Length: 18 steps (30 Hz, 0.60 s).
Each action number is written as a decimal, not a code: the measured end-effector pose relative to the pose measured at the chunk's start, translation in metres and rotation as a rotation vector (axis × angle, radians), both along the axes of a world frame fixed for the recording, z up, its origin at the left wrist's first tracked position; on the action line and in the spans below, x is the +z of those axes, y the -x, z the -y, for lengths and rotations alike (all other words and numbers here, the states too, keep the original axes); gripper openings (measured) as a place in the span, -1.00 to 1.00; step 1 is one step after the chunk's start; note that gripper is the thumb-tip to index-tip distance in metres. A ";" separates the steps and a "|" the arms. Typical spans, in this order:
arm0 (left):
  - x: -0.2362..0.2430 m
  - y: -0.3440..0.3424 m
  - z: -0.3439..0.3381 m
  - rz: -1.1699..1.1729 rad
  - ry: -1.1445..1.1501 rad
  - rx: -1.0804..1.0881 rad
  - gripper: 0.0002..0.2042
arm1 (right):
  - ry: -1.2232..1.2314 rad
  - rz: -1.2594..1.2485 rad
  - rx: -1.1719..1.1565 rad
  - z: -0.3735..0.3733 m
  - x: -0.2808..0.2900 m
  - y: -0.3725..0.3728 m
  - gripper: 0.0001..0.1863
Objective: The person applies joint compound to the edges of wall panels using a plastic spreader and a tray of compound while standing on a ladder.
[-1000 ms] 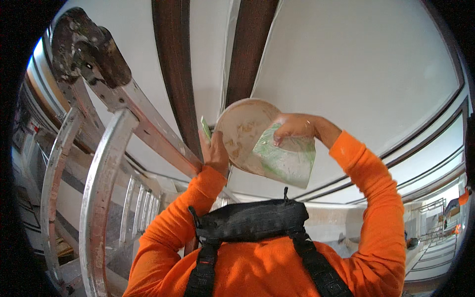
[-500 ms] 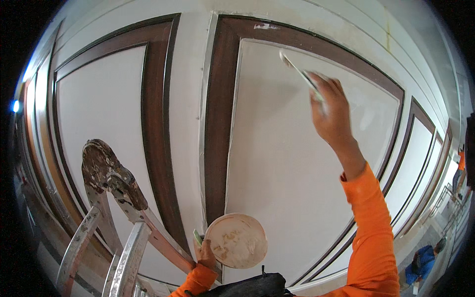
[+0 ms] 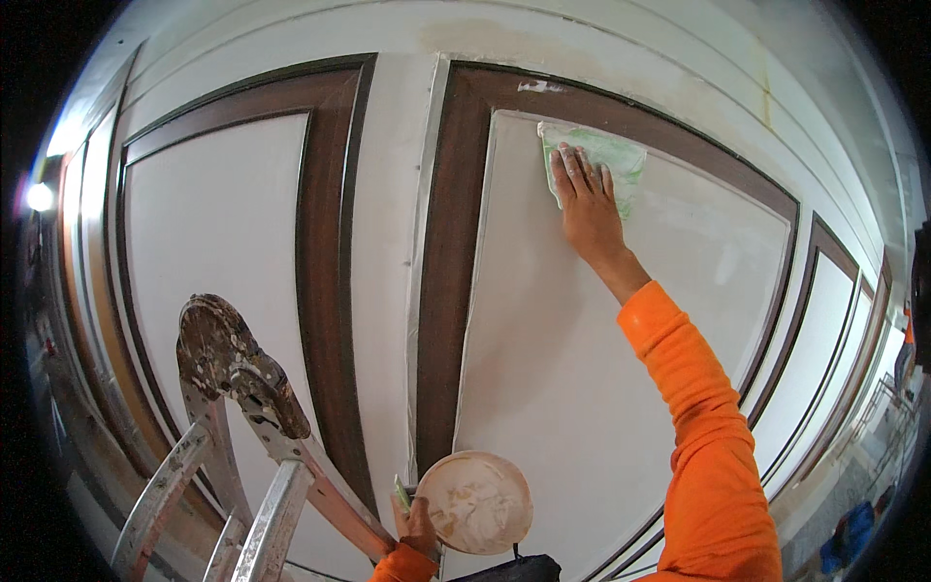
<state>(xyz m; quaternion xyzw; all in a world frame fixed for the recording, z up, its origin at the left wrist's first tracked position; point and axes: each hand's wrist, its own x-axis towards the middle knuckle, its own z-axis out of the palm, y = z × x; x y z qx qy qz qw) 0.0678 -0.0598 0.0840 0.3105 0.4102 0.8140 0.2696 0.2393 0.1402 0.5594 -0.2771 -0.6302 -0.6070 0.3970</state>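
My right hand point(image 3: 585, 199) presses a pale green putty spreader point(image 3: 621, 163) against the upper left part of a white wall panel point(image 3: 553, 320). Its fingers lie along the face of the spreader, whose upper edge is close to the dark brown wood frame point(image 3: 434, 262). Low in the middle, my left hand point(image 3: 419, 529) holds a round tub point(image 3: 480, 502) by its left side. Whitish putty is smeared in the tub. A thin green piece point(image 3: 401, 493) sticks up by the left fingers; its full shape is hidden.
A metal stepladder point(image 3: 276, 509) with a paint-spattered top joint point(image 3: 238, 364) stands at the lower left. Another brown-framed panel point(image 3: 218, 233) lies left of mine, with more along the right. A blurred person in blue point(image 3: 851, 535) is far below at the lower right.
My right hand has moved up and left, and the spreader, seen edge-on away from the panel before, is now flat against it. The view has shifted slightly; my left hand still holds the tub.
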 end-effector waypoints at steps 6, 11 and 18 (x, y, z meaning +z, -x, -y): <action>0.024 -0.006 0.008 0.167 0.011 -0.102 -0.75 | 0.172 0.031 -0.022 0.019 -0.026 -0.013 -0.45; 0.007 0.007 -0.001 0.101 0.043 -0.050 -0.70 | 0.566 -0.113 0.076 0.079 -0.037 -0.036 -0.51; 0.027 -0.001 0.002 0.209 0.156 -0.043 -0.63 | 0.466 -0.772 0.216 0.062 0.023 -0.071 -0.55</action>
